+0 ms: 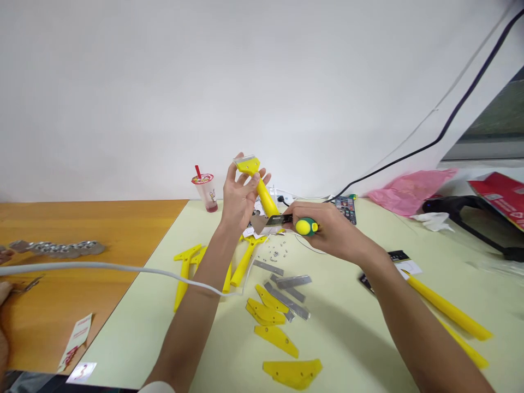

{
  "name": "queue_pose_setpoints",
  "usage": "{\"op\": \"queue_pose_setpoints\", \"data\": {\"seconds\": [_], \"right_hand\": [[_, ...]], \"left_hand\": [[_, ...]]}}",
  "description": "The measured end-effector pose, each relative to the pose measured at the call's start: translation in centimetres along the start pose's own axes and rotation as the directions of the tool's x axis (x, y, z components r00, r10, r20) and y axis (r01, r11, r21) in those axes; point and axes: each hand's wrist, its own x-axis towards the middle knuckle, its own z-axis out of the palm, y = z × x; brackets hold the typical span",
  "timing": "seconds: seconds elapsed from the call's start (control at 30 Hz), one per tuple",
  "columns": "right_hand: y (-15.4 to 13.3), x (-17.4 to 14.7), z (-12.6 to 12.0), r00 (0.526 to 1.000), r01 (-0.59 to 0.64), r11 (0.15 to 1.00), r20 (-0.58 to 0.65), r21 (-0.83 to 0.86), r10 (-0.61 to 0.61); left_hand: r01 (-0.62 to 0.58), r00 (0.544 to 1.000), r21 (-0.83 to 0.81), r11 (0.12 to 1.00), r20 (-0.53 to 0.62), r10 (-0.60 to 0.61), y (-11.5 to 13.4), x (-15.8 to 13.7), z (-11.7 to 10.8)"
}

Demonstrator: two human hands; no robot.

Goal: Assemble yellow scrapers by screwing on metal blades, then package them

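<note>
My left hand (240, 195) holds a yellow scraper (258, 184) upright by its handle, head up, above the pale green table (347, 327). My right hand (327, 229) grips a small screwdriver with a green and yellow handle (306, 226), its tip pointing left toward the scraper's handle. A metal blade (275, 220) shows next to the screwdriver's shaft. Below the hands lie small screws (276, 253), several metal blades (286, 292) and several yellow plastic plates (272, 322).
Yellow scraper handles (448, 310) lie at the right and yellow frames (186, 267) at the left. A drink cup (206, 191), a pink bag (409, 188), a white cable (102, 266) and a wooden table (82, 234) with metal parts (57, 248) surround them. Another person's hand (3, 305) shows far left.
</note>
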Motion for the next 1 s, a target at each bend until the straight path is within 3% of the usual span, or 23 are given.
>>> {"op": "queue_pose_setpoints", "data": {"seconds": [0.2, 0.43, 0.63, 1.0], "right_hand": [[0.4, -0.4, -0.8, 0.997, 0.021, 1.000, -0.070, -0.018, -0.022], [-0.1, -0.7, -1.5, 0.996, 0.089, 0.995, 0.006, -0.042, -0.089], [-0.5, -1.2, -2.6, 0.964, -0.074, 0.980, 0.238, -0.186, 0.118], [-1.9, -2.0, -3.9, 0.975, -0.061, 0.969, 0.195, -0.241, 0.110]], "left_hand": [[0.113, 0.992, 0.060, 0.992, 0.056, -0.117, 0.3, -0.1, 0.0], [0.260, 0.954, 0.146, 0.954, 0.114, -0.277, -0.1, 0.4, -1.2], [0.314, 0.930, 0.230, 0.921, 0.122, -0.348, -1.4, 0.3, -1.3], [0.475, 0.858, 0.225, 0.851, 0.100, -0.505, -3.9, 0.7, -2.6]]}}
